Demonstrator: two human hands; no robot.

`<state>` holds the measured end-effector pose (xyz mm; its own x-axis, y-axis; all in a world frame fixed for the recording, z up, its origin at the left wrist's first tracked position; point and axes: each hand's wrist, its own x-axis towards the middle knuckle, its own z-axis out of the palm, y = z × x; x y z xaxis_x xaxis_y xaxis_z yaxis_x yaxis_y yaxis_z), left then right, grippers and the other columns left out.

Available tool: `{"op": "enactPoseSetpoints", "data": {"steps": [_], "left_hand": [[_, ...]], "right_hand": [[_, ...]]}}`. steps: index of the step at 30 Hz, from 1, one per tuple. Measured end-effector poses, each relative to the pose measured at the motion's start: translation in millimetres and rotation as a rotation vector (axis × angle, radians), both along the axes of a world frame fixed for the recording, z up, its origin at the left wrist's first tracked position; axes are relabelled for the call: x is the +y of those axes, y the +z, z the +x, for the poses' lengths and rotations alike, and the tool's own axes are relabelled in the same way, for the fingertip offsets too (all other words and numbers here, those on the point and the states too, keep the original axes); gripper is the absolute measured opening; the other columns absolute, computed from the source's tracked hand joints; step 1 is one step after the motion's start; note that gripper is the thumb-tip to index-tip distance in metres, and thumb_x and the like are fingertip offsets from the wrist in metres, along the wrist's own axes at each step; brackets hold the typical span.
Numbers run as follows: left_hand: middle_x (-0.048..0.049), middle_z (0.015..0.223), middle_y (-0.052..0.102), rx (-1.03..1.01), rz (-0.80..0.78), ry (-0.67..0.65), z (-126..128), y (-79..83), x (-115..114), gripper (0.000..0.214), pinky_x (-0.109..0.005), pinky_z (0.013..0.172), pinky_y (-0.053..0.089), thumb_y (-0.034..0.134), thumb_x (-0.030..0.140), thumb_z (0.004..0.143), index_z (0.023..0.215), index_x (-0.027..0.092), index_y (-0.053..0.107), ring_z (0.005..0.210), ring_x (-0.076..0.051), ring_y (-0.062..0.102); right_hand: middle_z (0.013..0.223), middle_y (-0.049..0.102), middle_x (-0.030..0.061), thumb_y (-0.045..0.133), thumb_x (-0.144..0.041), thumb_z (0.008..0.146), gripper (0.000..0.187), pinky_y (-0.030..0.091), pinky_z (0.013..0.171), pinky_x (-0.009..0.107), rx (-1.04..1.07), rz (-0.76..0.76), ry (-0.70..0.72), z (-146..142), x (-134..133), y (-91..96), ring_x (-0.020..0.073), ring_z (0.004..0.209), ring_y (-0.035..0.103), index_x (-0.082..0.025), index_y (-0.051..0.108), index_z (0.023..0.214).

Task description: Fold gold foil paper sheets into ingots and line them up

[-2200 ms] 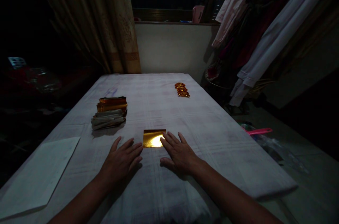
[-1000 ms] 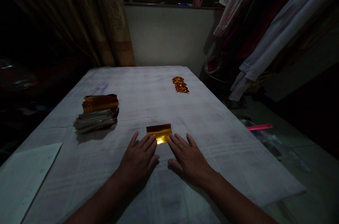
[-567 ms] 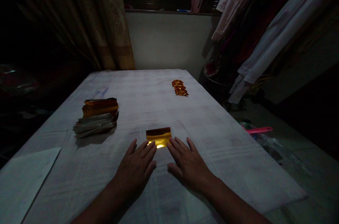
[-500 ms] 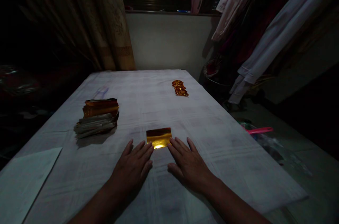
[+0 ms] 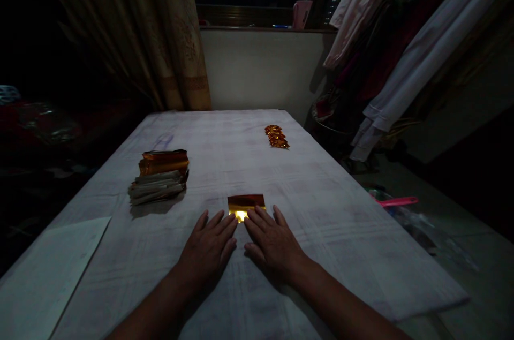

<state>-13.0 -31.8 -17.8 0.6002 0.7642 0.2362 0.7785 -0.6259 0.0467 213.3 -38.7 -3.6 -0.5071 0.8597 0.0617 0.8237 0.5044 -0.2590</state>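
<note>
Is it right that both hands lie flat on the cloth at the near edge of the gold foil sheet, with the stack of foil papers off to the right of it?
Not quite. The head view shows the stack of foil papers to the left of the gold foil sheet, not the right. The rest holds: left hand and right hand lie flat on the cloth at the sheet's near edge.

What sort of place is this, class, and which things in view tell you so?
Probably a room in a home at night: a beige patterned curtain beside a dark window, pale clothes hanging at the right, and a cloth-covered table.
</note>
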Motion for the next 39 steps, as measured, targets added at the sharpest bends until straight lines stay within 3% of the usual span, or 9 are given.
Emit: {"op": "enactPoseSetpoints", "data": {"steps": [8,14,19,25,31,35,39], "left_hand": [[-0.0045,0.133,0.069,-0.065,0.026,0.008,1.9,9.8,2.7,0.034,-0.057,0.114,0.032,0.047,0.028,0.102,0.132,0.025,0.062,0.126,-0.029,0.060],[-0.0061,0.092,0.076,-0.052,0.035,0.022,22.1,28.5,22.5,0.016,-0.055,0.104,0.042,0.054,0.017,0.095,0.089,0.020,0.068,0.087,-0.025,0.070],[-0.0063,0.074,0.070,0.057,0.095,-0.008,30.2,35.4,29.9,0.018,-0.051,0.096,0.047,0.055,0.011,0.090,0.079,0.018,0.066,0.072,-0.023,0.066],[-0.0060,0.074,0.068,0.029,0.122,-0.033,27.0,30.8,25.0,0.022,-0.049,0.090,0.050,0.048,0.007,0.091,0.079,0.018,0.063,0.069,-0.023,0.064],[-0.0052,0.077,0.068,-0.100,0.100,0.023,22.4,21.1,29.2,0.028,-0.039,0.074,0.050,0.043,0.014,0.098,0.079,0.020,0.063,0.072,-0.022,0.061],[-0.0077,0.096,0.070,-0.199,0.028,0.111,18.5,17.1,33.0,0.027,-0.041,0.081,0.049,0.043,0.027,0.102,0.088,0.020,0.066,0.086,-0.024,0.063],[-0.0076,0.097,0.068,-0.268,-0.073,0.178,14.9,16.4,37.4,0.026,-0.043,0.083,0.048,0.047,0.034,0.100,0.085,0.020,0.064,0.090,-0.025,0.062]], "right_hand": [[0.149,0.055,0.0103,0.048,-0.032,0.102,0.042,0.026,0.117,0.064,0.011,0.078,-0.096,32.7,-3.3,-2.3,0.0320,0.141,0.046,-0.021,0.056,0.141],[0.120,0.073,0.0070,0.060,-0.025,0.095,0.016,0.032,0.112,0.055,0.054,0.177,-0.098,28.4,14.3,6.0,0.0291,0.120,0.058,-0.022,0.073,0.105],[0.106,0.073,0.0059,0.071,-0.022,0.087,0.006,0.043,0.096,0.043,0.055,0.170,-0.013,24.4,36.3,12.5,0.0252,0.107,0.059,-0.022,0.073,0.093],[0.104,0.073,0.0040,0.069,-0.024,0.091,0.007,0.043,0.087,0.038,0.093,0.151,0.032,29.5,45.1,2.2,0.0225,0.099,0.060,-0.025,0.074,0.096],[0.101,0.073,0.0067,0.060,-0.027,0.097,0.015,0.042,0.086,0.037,0.169,0.205,-0.053,32.6,45.9,-7.8,0.0223,0.096,0.062,-0.022,0.073,0.095],[0.097,0.071,0.0055,0.058,-0.027,0.098,0.015,0.041,0.083,0.036,0.181,0.180,-0.117,33.9,47.9,-9.2,0.0215,0.092,0.061,-0.022,0.071,0.095],[0.091,0.067,0.0045,0.058,-0.026,0.097,0.015,0.039,0.080,0.034,0.212,0.159,-0.202,30.0,49.1,-11.0,0.0208,0.089,0.058,-0.021,0.068,0.087]]}}
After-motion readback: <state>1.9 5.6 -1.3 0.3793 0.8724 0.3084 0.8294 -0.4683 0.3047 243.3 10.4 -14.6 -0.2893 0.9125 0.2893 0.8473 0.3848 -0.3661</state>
